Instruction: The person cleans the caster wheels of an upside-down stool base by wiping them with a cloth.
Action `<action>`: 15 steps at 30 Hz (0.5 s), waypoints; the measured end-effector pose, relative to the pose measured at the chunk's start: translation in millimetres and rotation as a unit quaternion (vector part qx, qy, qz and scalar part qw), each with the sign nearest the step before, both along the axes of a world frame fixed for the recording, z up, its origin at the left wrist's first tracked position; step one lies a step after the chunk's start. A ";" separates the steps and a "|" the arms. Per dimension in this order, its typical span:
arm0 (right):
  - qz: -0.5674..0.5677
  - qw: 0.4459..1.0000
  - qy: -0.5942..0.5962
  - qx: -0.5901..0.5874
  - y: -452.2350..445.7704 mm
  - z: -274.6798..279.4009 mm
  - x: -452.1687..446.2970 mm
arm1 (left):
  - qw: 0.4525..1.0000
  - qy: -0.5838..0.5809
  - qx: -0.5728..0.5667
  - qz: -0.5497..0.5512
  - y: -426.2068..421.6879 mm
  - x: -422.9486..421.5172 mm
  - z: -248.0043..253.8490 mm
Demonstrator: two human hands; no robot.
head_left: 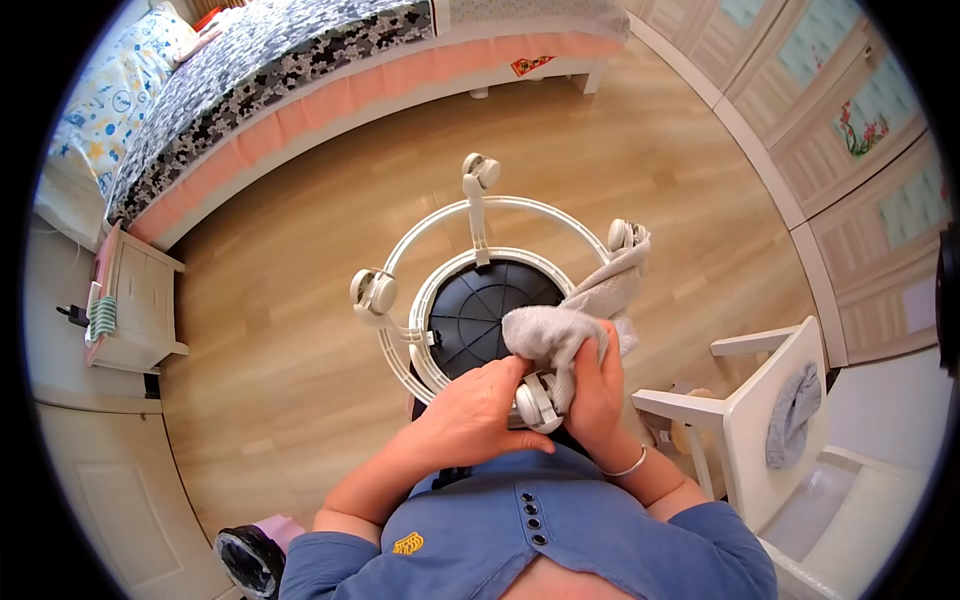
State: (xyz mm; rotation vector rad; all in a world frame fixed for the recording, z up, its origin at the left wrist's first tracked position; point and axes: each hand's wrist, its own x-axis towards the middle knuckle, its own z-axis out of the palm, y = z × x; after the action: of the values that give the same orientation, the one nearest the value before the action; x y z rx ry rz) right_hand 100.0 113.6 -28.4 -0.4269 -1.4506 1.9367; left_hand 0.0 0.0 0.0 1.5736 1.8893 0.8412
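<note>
A round white wheeled frame with a black ribbed disc in its middle rests at my lap, its caster wheels pointing up and outward. My left hand is closed on the near side of the frame, beside the nearest caster wheel; its thumb lies below that wheel. In my right hand is a bunched grey cloth, held against the same wheel. The rest of the cloth trails up across the ring toward the right caster wheel. My fingertips are partly hidden behind the cloth and wheel.
A white chair with a grey cloth item on it stands close on my right. Ahead is a bed; wardrobe doors line the right. A small white cabinet and a black-lined bin are on the left.
</note>
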 end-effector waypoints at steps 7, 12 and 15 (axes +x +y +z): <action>-0.004 0.975 0.070 -0.211 32.5 -13.8 13.0 | 0.998 -0.010 0.045 0.046 6.1 10.4 -8.8; 0.099 0.993 0.041 0.041 47.6 9.9 53.3 | 0.998 -0.018 0.058 0.036 6.2 13.8 -11.9; 0.203 0.909 -0.044 0.362 43.0 10.9 43.7 | 0.997 -0.065 0.036 0.027 7.4 13.0 -11.0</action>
State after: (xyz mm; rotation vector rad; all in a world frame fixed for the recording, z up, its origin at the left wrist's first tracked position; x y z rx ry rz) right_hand 143.7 156.6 -17.5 0.1496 -2.3121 1.5034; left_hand 13.0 7.4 -11.0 1.4776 1.8330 1.0209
